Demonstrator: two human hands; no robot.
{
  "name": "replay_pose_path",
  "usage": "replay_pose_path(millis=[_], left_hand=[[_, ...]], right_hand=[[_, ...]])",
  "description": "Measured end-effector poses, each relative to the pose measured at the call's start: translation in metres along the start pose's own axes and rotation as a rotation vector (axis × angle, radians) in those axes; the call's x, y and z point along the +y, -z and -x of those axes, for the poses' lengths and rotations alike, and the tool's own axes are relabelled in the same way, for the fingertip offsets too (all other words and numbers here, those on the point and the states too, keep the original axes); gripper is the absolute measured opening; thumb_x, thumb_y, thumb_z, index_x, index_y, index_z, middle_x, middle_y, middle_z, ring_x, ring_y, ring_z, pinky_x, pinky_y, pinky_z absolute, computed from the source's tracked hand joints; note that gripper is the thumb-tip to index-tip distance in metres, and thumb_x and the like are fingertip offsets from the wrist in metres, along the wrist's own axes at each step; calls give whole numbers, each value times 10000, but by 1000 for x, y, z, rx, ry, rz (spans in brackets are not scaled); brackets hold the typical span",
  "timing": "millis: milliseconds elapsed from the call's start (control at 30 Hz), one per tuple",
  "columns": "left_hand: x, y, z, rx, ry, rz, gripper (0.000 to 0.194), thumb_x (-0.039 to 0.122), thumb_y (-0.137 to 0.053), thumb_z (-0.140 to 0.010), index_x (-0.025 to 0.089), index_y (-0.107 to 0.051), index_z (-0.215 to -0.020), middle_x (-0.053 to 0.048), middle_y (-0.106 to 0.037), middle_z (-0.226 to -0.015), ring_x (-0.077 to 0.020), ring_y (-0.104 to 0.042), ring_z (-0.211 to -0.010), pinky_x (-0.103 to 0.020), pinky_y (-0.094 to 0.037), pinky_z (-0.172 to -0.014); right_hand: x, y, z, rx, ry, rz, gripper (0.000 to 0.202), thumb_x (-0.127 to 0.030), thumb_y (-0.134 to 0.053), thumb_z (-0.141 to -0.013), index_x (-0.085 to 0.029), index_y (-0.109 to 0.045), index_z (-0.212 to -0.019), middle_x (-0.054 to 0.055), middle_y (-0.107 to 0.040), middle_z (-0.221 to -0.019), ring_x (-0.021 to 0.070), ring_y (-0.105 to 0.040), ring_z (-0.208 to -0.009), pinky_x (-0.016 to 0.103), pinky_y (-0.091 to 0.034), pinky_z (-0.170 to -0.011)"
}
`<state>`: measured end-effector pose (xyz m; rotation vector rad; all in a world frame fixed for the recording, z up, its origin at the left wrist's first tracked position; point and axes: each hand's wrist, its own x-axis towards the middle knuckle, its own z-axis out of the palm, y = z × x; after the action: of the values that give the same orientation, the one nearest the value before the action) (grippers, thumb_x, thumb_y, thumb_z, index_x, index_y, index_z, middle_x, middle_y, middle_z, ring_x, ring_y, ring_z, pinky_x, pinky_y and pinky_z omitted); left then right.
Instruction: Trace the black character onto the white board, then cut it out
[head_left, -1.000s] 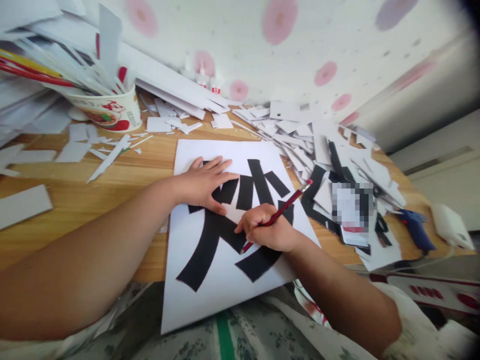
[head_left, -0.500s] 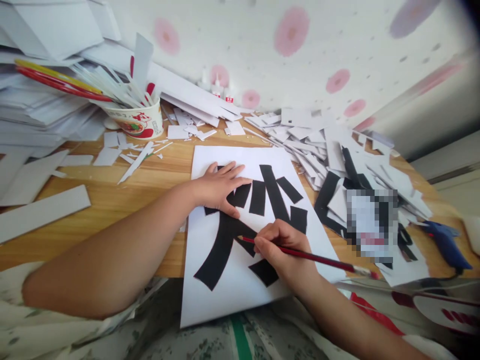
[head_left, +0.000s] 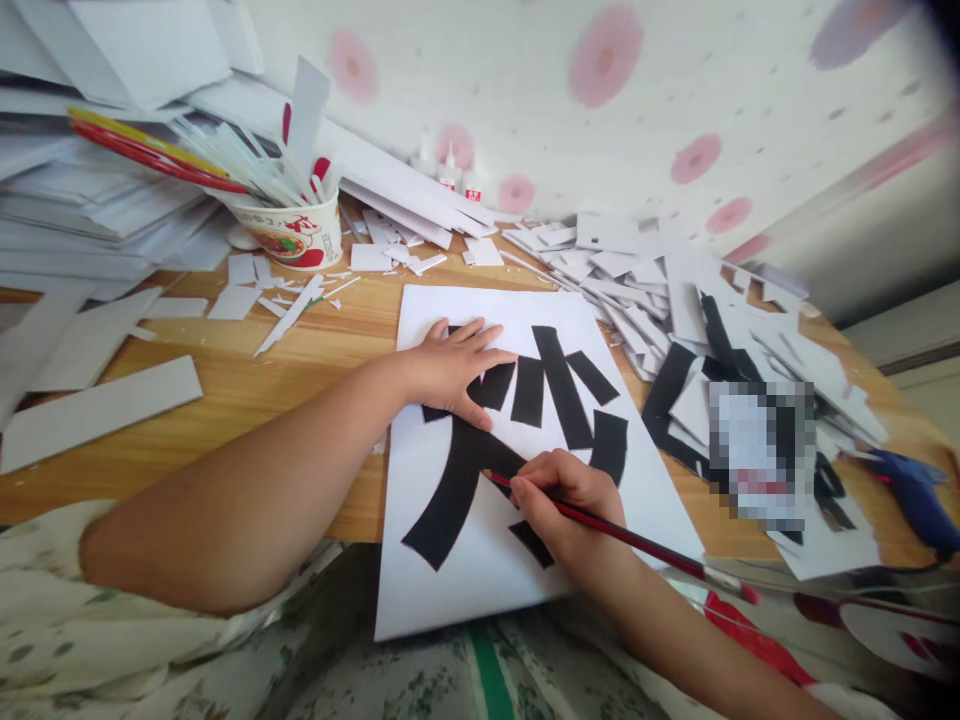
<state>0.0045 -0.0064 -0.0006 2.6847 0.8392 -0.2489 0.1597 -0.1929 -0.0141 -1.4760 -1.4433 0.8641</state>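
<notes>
My left hand (head_left: 459,372) lies flat with fingers spread, pressing on black cut-out character strokes (head_left: 450,490) that rest on a white sheet (head_left: 427,610). In my right hand (head_left: 574,500) is a red and black pencil (head_left: 637,540), its tip touching the inner edge of a black stroke near the sheet's middle. The pencil's pink eraser end points to the lower right. Thin outlines show along some edges of the black pieces. My right hand covers part of the lower right strokes. The sheet's near edge hangs over the table edge toward my lap.
A paper cup (head_left: 300,240) of sticks and tools stands at the back left by stacked white boards (head_left: 75,200). Board offcuts (head_left: 622,270) pile up at the back right. Glue bottles (head_left: 450,175) stand by the wall. A blue glue gun (head_left: 911,495) lies at the right.
The whole view has shifted slightly to the right. The pencil tip has moved only a little along the stroke's edge, and my left hand keeps its place on the sheet.
</notes>
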Motion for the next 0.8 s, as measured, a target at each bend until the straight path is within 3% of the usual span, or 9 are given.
replay_pose_path(millis=[367, 800], left_hand=[[1, 1, 0, -9, 4, 10, 1013, 762, -612, -674, 329, -244, -1513, -112, 7, -1635, -342, 66, -1493, -646, -8, -1131], [1, 2, 1, -13, 3, 14, 1023, 771, -612, -671, 322, -245, -1514, -113, -1, -1636, -331, 63, -1495, -639, -7, -1135]], right_hand=[[-1, 4, -2, -61, 92, 79, 178, -190, -613, -780, -185, -618, -603, 9, -688, -625, 107, -589, -504, 210, -422, -475], [1, 9, 1, -172, 236, 82, 233, -188, -583, -852, -190, -563, -620, 4, -670, -651, 94, -551, -514, 219, -402, -496]])
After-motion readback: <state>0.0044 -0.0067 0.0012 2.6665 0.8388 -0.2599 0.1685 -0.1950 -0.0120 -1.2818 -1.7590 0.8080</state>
